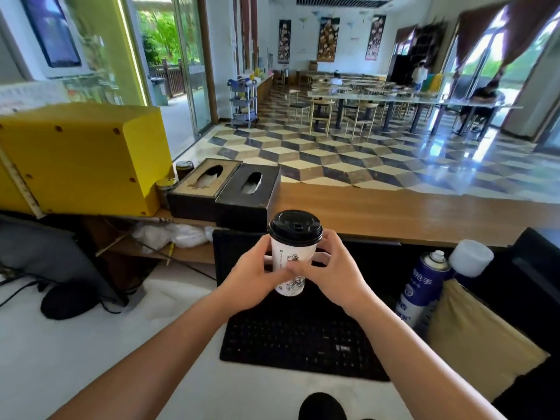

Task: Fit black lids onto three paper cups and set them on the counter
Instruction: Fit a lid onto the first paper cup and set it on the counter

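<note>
A white paper cup with dark drawings is held upright in the air above a black keyboard. A black lid sits on its rim. My left hand grips the cup's left side, and my right hand grips its right side, thumbs across the front. The wooden counter runs behind the cup at about lid height. No other cups or loose lids are in view.
Two tissue boxes and a yellow box stand on the counter's left end. The black keyboard lies on the white desk below. A blue spray can and a white cap stand at right.
</note>
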`<state>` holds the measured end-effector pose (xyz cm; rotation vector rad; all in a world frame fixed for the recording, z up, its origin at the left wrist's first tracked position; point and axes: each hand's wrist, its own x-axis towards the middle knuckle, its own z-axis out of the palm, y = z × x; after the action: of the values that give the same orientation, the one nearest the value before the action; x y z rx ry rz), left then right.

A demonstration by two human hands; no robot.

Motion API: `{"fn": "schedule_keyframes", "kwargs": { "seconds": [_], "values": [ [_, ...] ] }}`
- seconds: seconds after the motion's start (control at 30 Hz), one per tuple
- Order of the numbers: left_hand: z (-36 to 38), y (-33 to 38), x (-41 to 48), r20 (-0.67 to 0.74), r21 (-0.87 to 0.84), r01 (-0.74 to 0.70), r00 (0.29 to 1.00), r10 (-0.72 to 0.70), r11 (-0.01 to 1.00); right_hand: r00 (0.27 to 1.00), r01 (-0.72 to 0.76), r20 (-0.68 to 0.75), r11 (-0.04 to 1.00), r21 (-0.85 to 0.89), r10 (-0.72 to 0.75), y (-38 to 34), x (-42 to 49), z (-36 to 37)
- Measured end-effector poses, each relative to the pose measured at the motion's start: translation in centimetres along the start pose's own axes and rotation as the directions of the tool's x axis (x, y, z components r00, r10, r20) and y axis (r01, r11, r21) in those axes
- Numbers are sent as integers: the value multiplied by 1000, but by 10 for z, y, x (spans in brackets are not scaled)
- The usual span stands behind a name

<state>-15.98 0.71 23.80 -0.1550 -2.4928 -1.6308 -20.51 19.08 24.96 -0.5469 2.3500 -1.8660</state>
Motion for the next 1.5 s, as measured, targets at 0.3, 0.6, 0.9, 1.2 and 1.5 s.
{"fn": "schedule_keyframes", "kwargs": {
  "seconds": [0.3, 0.6, 0.9, 1.2, 1.5],
  "values": [
    [-6, 22, 88, -64, -5, -58, 996, 58, 998, 997, 52, -54, 999, -4, -52, -13, 97, -23],
    [16, 4, 164, -103, 25, -44, 994, 47, 999, 994, 53, -89, 998, -40, -56, 6, 160, -45],
    [23, -29, 184, -98, 1, 25, 995, -25, 1000, 994, 2, -111, 997, -74, -10, 33, 179, -38],
    [24, -32, 177, -142, 1, 44, 989, -44, 999, 992, -71, -112, 992, -105, 59, 36, 169, -34],
    [25, -2, 124, -143, 115, 196, 973, -179, 974, 981, -134, -167, 965, -224, 97, 10, 105, -39]
  ]
}}
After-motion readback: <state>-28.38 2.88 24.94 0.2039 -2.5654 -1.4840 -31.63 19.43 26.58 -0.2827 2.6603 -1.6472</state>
